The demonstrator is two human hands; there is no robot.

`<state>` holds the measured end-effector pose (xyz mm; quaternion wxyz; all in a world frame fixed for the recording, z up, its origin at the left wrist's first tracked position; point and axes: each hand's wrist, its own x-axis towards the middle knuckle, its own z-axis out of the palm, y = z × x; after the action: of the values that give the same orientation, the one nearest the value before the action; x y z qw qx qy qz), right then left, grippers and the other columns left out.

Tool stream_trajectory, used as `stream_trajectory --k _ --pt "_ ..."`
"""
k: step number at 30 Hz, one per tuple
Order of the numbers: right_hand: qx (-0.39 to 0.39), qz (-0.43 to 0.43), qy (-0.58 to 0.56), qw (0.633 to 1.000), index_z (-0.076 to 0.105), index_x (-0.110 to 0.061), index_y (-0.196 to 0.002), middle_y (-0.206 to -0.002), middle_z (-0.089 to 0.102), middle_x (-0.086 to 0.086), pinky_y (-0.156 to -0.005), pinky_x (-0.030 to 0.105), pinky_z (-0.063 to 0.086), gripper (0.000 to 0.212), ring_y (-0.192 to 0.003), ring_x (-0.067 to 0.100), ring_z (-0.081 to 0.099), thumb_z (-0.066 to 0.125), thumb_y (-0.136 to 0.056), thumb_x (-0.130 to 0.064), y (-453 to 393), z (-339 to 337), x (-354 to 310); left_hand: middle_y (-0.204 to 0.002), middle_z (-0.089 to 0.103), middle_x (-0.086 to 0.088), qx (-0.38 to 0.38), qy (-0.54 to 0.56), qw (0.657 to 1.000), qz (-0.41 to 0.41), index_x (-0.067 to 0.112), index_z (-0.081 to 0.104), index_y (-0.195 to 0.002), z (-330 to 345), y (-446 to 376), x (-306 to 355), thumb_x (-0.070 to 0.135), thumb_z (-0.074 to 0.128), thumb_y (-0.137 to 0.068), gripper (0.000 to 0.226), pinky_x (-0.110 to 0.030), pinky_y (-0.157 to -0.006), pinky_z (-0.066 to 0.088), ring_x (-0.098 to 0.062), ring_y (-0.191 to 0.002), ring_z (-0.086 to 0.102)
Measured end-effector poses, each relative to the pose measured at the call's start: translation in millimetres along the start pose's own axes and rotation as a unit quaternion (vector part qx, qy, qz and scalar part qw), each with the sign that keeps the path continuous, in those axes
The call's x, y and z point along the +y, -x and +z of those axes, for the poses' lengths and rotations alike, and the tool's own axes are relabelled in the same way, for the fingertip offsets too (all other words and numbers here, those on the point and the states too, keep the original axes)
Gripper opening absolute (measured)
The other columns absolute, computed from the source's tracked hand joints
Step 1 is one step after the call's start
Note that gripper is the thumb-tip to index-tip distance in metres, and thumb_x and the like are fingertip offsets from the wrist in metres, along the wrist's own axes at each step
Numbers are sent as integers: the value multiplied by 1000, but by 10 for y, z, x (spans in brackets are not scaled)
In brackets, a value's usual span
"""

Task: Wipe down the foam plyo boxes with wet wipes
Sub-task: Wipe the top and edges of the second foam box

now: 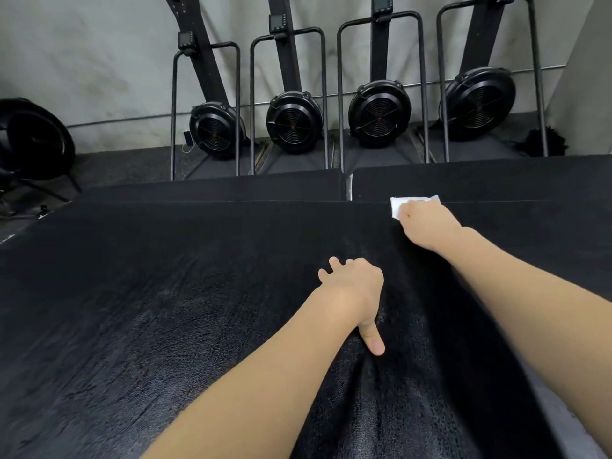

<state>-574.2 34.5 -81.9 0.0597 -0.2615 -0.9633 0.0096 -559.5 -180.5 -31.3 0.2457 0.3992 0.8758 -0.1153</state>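
Head view looks down on a broad black foam plyo box, whose textured top fills most of the lower part of the picture and shows a faint sheen with streaks across its middle. Beyond its far edge sit two more black boxes side by side, the far left box and the far right box, with a narrow gap between them. Behind these, four black fan machines stand in a row against a pale grey wall, each with a round vented housing low down and a thin tubular frame rising around it. Part of another dark round machine shows at the left edge.

Both bare forearms reach forward over the near box. The left hand rests palm-down on the top near its centre, fingers spread fairly straight and pointing away, thumb stretched back toward the camera; it holds nothing. The right hand is farther out, at the far edge of the near box, with its fingers curled down over a white wet wipe, pressing it against the foam. The wipe lies right at that far edge, just in front of the far right box, its white corners poking out past the fingers on the left and upper sides.
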Motion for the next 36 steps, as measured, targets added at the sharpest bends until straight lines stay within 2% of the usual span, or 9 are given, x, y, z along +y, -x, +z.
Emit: stream_trajectory --k 4,6,11,15,19,22,28,32,36 --pt "-2 -34 -72 997 55 -13 -86 -87 56 4 -82 35 45 20 -84 29 51 40 -88 0 -162 54 -401 -147 34 -22 -10 -9 1000 -5 -7 43 -134 3 -42 21 46 94 -60 104 -69 -116 22 -57 -148 4" --pt "1 -100 -80 992 57 -10 -91 -92 57 4 -83 36 44 21 -92 29 54 37 -95 -4 -196 78 -533 -148 33 -21 -9 -7 1000 -4 -7 42 -136 0 -53 21 44 95 -60 105 -70 -116 20 -57 -148 3" --pt "-26 -161 -65 984 56 -15 -99 -101 59 -3 -76 35 41 42 -96 26 57 25 -100 -43 -100 77 -228 -156 25 -25 -17 -14 1000 -8 -7 34 -144 -5 -59 -4 46 93 -62 114 -68 -117 18 -55 -149 0" --pt "-14 -70 -39 997 57 -8 -117 -120 58 17 -88 39 46 34 -106 36 54 27 -105 -19 152 -64 393 -152 31 -25 -11 -2 1000 -3 -7 40 -137 3 -47 -12 45 93 -62 106 -69 -116 20 -57 -148 2" --pt "5 46 -60 997 54 -10 -138 -143 53 15 -97 35 36 42 -125 37 47 26 -108 -18 489 -218 938 -155 28 -27 -12 -22 1000 -5 -10 31 -144 3 -38 -8 48 92 -63 117 -67 -117 22 -56 -149 2" --pt "-2 81 -41 996 53 -4 -134 -134 57 18 -93 37 45 39 -114 40 54 28 -106 -16 611 -161 912 -152 32 -26 -9 -28 1000 -9 -10 32 -143 5 -51 1 51 92 -61 119 -66 -116 26 -55 -148 8" --pt "16 -39 -54 998 50 -17 -97 -97 56 3 -70 39 52 16 -82 29 55 36 -102 -23 803 -63 -31 -157 26 -26 -9 -23 1000 -13 -10 25 -148 -7 -37 26 47 93 -61 124 -66 -117 22 -54 -149 2" --pt "0 -143 -101 985 54 -11 -111 -109 52 1 -70 34 38 19 -100 21 52 40 -103 -21 1018 20 -445 -153 30 -23 -6 -19 1000 -9 -7 32 -146 -11 -16 14 44 94 -62 117 -65 -116 26 -54 -149 8" --pt "-28 -119 -96 988 54 -20 -114 -105 56 -2 -81 45 50 25 -92 32 58 32 -106 -29 1022 -43 -184 -153 30 -24 -10 -49 999 -10 -9 28 -148 -23 0 35 50 92 -62 122 -63 -115 31 -53 -148 13"
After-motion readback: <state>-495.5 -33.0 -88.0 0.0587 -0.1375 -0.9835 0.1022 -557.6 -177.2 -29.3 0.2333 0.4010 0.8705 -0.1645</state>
